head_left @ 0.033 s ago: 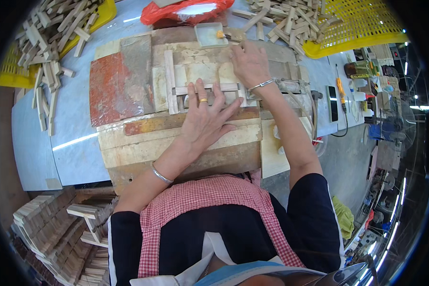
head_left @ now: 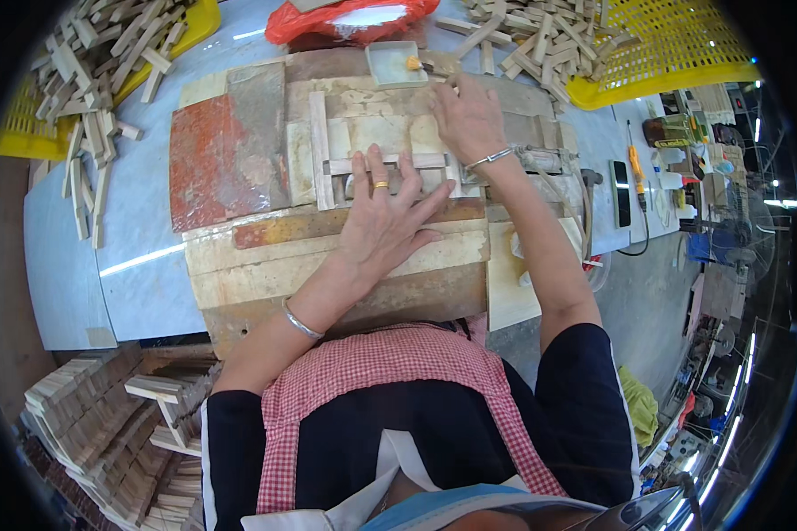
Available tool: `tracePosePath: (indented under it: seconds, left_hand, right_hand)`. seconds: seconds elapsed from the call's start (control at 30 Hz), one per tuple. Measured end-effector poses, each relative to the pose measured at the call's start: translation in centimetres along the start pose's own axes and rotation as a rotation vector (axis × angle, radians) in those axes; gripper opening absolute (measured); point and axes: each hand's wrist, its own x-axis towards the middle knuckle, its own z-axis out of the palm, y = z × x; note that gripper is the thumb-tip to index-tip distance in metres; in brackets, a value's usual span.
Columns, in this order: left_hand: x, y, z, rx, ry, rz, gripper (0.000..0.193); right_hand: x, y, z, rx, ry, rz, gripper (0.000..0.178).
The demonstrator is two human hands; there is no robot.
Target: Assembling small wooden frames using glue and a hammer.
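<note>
I see one wooden frame (head_left: 320, 133) on worn boards (head_left: 274, 270), mid-tabletop (head_left: 142, 239); my left hand (head_left: 379, 221) lies across it, fingers spread. My right hand (head_left: 471, 121) curls near one brush (head_left: 413, 64); I cannot tell whether it grips. Beyond: one shallow tray (head_left: 386, 69), two yellow baskets (head_left: 673, 44); rightward, one dark container (head_left: 667, 131) bearing yellow lettering.

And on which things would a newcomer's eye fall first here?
Probably the bright red plastic bag at the far middle of the table, and the yellow baskets at its far left and right, with heaped wooden strips. Then the left hand, spread over wooden pieces set at right angles near the centre, and the right hand, close to a brush at a pale tray.
</note>
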Motion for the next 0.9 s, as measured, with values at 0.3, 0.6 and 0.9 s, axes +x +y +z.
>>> tracePosePath:
  seconds: [0.3,0.6,0.9]
  left_hand:
    - [-0.4,-0.8,0.3,-0.076,0.051,0.011,0.068]
    - [-1.1,-1.6,0.9,-0.161,0.102,0.006,0.072]
    - [-2.0,-1.3,1.6,-0.149,0.153,-0.014,0.072]
  right_hand:
    - [-1.2,-0.3,-1.6,0.191,0.187,0.003,0.024]
    - [-21.8,2.9,-7.8,0.025,-0.127,0.315,0.039]
    - [-11.6,-0.1,-8.3,0.374,0.103,0.139,0.043]
